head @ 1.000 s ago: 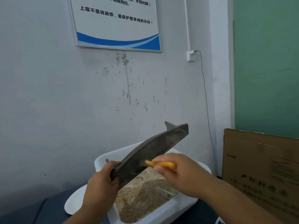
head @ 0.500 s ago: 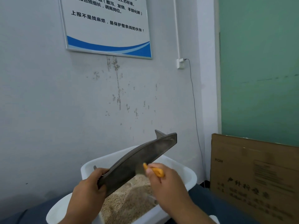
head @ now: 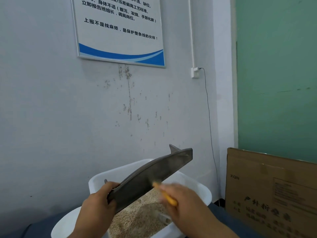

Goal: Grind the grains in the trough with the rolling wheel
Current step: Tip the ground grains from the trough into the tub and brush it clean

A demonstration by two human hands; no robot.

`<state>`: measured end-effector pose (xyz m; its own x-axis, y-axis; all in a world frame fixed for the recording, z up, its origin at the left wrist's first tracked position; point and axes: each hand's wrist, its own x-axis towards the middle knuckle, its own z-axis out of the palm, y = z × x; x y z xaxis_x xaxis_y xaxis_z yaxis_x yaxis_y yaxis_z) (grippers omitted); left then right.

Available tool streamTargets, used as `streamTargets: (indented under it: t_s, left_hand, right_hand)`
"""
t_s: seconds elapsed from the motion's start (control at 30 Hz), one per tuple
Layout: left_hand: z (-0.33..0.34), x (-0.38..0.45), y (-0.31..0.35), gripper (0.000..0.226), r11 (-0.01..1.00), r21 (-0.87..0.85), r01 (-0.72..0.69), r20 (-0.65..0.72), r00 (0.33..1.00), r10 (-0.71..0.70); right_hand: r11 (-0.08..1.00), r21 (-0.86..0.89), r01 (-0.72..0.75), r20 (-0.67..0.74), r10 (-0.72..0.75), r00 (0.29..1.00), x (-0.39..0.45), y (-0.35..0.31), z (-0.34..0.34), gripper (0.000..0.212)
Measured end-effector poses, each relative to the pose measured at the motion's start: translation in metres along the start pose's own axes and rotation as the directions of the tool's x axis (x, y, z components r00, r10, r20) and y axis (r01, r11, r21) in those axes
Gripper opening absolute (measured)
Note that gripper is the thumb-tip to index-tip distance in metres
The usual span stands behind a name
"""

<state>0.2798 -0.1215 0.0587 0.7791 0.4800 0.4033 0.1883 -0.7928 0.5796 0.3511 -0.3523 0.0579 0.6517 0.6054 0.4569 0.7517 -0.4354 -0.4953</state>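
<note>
Grey wall (head: 51, 109) with framed notice (head: 120, 28); cardboard box (head: 271, 194) at right. White tub (head: 202, 189) contains grains (head: 137, 219). Metal trough (head: 154, 174) tilted above tub, lower end gripped by left hand (head: 97, 205). Right hand (head: 185, 201), blurred, grips orange-handled tool (head: 169, 198) touching trough

You've got a dark blue surface (head: 221, 213) w/ a white tub (head: 193, 184) of grains (head: 137, 219) on it, white plate (head: 63, 225) beside, cardboard box (head: 271, 191) at right.
</note>
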Motion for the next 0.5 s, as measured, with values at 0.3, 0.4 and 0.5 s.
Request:
streamTargets:
  t_s: [0.3, 0.4, 0.5]
  left_hand:
    - [-0.018, -0.019, 0.03, 0.024, 0.657, -0.63, 0.413, 0.213, 0.906, -0.366]
    - [-0.044, -0.04, 0.04, 0.019, 0.272, -0.8, 0.535, 0.404, 0.815, -0.416]
    - [-0.076, -0.074, 0.032, 0.024, 0.212, -0.851, 0.481, 0.357, 0.824, -0.439]
  right_hand:
    - [0.881, 0.46, 0.108, -0.565, 0.196, 0.802, -0.049, -0.03, -0.005, 0.043]
    - [0.864, 0.491, 0.111, -0.562, 0.217, 0.798, -0.059, -0.039, -0.002, 0.039]
    - [0.824, 0.553, 0.126, -0.544, 0.243, 0.803, -0.067, -0.05, 0.006, 0.021]
